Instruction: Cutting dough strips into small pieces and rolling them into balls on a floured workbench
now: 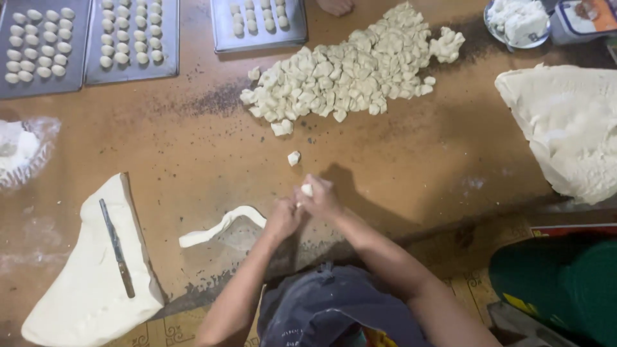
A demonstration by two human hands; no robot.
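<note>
- the right hand (320, 196) was pinched shut on a small dough piece (307, 189), its white end showing between the fingertips just above the table.
- the left hand (285, 217) was closed on the near end of a dough rope (222, 228), which trailed away to the left across the brown table (398, 160).
- the dough looked soft, light and a little tacky, likely to stretch and tear rather than snap; a light pinch at the rope's end, close to the other hand, seemed the best hold.
- one loose dough lump (294, 157) lay alone just beyond the hands.
- further out sat one big heap of cut pieces (347, 71), too many and too crowded to count.
- two thick dough slabs were in view: the left slab (87, 283) with one knife (117, 247) lying on it, and the right slab (565, 128) at the table's edge.
- three metal trays (168, 38) stood along the far side, holding rows of shaped balls; the trays were cut off by the frame, so no full count of balls was possible.
- another person's hand (335, 6) showed at the far edge.
</note>
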